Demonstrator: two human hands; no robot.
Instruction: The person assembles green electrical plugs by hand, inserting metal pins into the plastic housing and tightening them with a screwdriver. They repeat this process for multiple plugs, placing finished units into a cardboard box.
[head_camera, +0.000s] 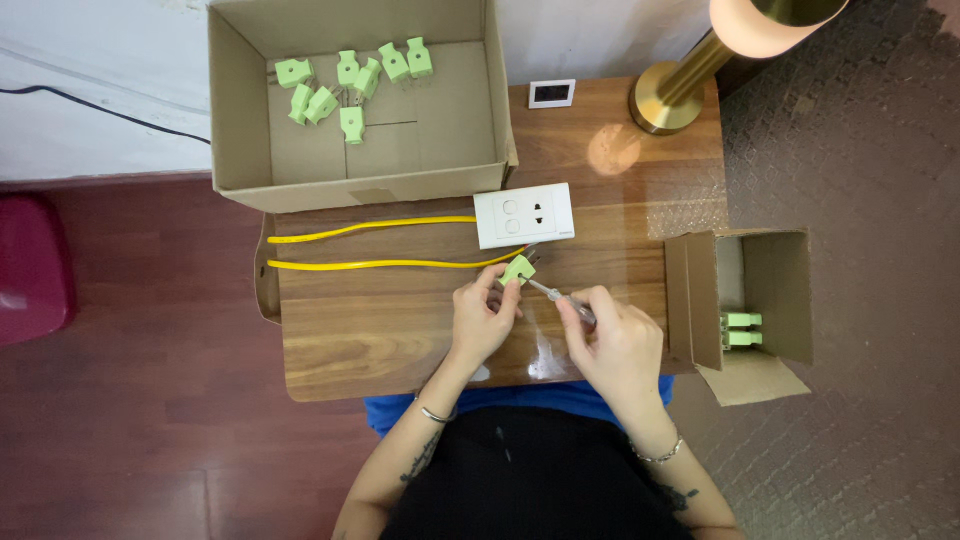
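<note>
Centrally, a green plug (518, 269) sits pinched in the left hand (481, 318) fingers above the wooden bench (400, 330), at a yellow cable's (390, 264) end; the right hand (620, 345) fingers grip a screwdriver (560, 295) touching it, below a white socket plate (524, 215).

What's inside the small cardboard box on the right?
The small box holds green plugs, two visible, low by its left wall. Anything beneath them is hidden.

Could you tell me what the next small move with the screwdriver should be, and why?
Probably turn the screwdriver in place: its tip already meets the green plug, which the left hand pinches steady, and the right hand grips the handle.
</note>
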